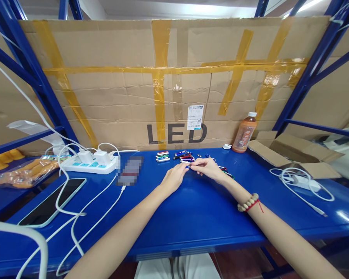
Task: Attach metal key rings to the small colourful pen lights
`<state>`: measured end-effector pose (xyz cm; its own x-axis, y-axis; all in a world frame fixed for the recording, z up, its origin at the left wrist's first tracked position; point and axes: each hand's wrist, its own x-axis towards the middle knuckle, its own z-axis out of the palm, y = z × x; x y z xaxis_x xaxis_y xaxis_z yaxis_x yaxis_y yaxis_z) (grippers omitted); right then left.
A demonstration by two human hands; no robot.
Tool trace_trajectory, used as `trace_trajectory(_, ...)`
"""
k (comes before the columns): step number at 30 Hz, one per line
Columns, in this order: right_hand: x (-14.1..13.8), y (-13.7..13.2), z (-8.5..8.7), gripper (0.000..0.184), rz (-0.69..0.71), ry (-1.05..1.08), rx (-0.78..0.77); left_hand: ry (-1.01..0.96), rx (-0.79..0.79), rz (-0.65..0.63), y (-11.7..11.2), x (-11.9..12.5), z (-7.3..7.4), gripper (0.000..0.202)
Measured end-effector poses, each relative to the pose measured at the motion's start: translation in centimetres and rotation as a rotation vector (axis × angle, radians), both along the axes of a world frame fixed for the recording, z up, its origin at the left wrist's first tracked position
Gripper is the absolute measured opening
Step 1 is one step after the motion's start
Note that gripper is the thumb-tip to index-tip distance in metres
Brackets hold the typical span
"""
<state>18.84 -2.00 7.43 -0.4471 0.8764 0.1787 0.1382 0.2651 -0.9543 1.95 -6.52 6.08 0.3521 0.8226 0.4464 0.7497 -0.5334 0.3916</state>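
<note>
over the blue table [197,221], my left hand [174,177] and right hand [208,168] narrowly pinch a small, mostly hidden piece [188,166] near shiny slim tubes [163,159].

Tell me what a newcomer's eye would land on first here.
Probably the big black LED letters, low on the taped cardboard sheet behind the blue table. Next, the left hand and right hand, close together near the table's far edge, just in front of small colourful sticks. Then the orange drink bottle, standing toward the back right.
</note>
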Motion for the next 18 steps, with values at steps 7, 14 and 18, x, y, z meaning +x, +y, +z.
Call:
trace_trajectory(7,0.39,0.15,-0.08,0.024,0.122,0.044,0.067,0.026,0.006,-0.034,-0.22,-0.04,0.06,0.023)
trace_trajectory(14,0.55,-0.09,-0.16,0.019,0.167,0.044,0.19,0.032,0.11,-0.073,-0.01,-0.15,-0.46,0.021)
trace_trajectory(18,0.66,-0.09,-0.15,0.021,0.175,-0.004,0.293,0.055,0.119,-0.106,-0.07,-0.19,-0.29,0.021)
